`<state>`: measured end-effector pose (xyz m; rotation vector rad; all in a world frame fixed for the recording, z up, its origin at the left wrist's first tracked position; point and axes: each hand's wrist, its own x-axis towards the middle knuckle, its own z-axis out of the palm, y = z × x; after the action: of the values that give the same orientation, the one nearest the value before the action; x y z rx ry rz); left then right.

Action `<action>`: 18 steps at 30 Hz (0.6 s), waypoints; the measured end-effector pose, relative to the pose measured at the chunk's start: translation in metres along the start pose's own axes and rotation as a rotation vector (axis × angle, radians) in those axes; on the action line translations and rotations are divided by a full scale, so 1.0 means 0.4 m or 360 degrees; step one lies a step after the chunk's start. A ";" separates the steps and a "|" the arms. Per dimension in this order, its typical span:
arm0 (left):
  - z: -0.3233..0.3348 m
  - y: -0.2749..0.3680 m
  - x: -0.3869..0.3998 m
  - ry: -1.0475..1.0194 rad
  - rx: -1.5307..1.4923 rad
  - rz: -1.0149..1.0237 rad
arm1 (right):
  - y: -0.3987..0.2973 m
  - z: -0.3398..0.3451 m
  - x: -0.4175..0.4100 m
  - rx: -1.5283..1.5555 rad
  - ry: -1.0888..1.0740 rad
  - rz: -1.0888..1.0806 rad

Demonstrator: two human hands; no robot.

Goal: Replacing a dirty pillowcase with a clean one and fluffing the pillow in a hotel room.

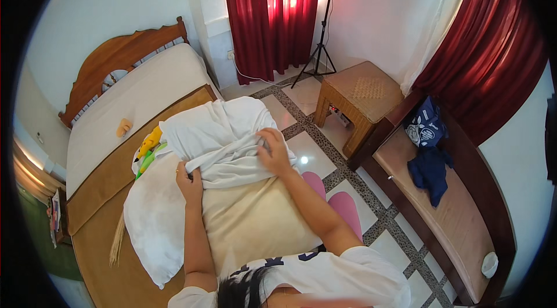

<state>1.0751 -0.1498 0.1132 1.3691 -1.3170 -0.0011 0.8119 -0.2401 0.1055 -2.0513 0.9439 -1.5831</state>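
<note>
A cream pillow (pixel 256 216) lies before me, its far part inside a bunched white pillowcase (pixel 222 134). My left hand (pixel 189 182) grips the pillowcase's gathered edge at the left side. On the right, my right hand (pixel 274 151) is on the folds of the same cloth, thumb and fingers bent around some fabric. A second pillow in a white case (pixel 154 216) rests on the bed to the left of my left forearm. Beside it, partly covered, are a yellow plush toy (pixel 150 142) and a green item (pixel 147 162).
The bed (pixel 102 229) has a wooden headboard (pixel 126 53); a stick broom (pixel 117 238) and a small tan object (pixel 124 127) lie on it. To the right are a woven table (pixel 370 86), a light stand (pixel 322 29) and a bench (pixel 435 229) with dark blue cloth (pixel 431 173).
</note>
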 end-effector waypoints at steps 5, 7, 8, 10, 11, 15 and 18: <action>-0.006 0.042 0.021 0.0100 0.0005 -0.0023 | 0.153 -0.045 -0.054 -0.0049 -0.0007 0.0326; -0.004 0.097 0.062 0.0180 0.0083 0.0192 | 0.155 -0.036 -0.048 -0.0181 -0.0162 0.0336; 0.010 0.135 0.086 0.0156 0.0113 0.0306 | 0.161 -0.045 -0.041 -0.0197 -0.0163 0.0342; 0.008 0.207 0.149 0.0045 0.0165 0.0501 | 0.150 -0.033 -0.002 -0.0228 -0.0322 0.0425; 0.006 0.228 0.188 -0.0046 0.0173 0.0584 | 0.140 -0.016 0.017 -0.0204 -0.0343 0.0412; 0.115 0.153 0.267 -0.0162 0.0137 0.0593 | 0.186 0.004 0.072 -0.0287 -0.0320 0.0316; 0.169 -0.098 0.223 -0.0328 0.1040 0.0300 | 0.201 0.052 0.081 -0.0292 -0.0286 0.0301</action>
<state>1.0891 -0.2670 0.1232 1.8134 -1.7020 0.4632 0.8139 -0.3214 0.0692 -2.1113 1.2123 -1.2334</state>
